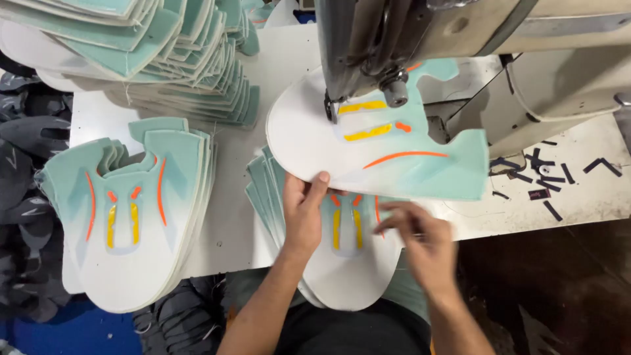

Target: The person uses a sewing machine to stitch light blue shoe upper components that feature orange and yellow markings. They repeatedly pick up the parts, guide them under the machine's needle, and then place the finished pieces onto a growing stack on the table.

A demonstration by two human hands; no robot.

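— How's the light?
— Bright and even from above on my tabletop (pixel 250 85); soft shadows beneath the machine (pixel 407 39).
— Sharp?
— Mostly. My right hand (pixel 424 240) is motion-blurred, and the floor is dim.

Three stacks of shoe uppers (pixel 131 217); one sewing machine (pixel 420 33).

White table (pixel 250 85), stacked shoe uppers (pixel 131 204)
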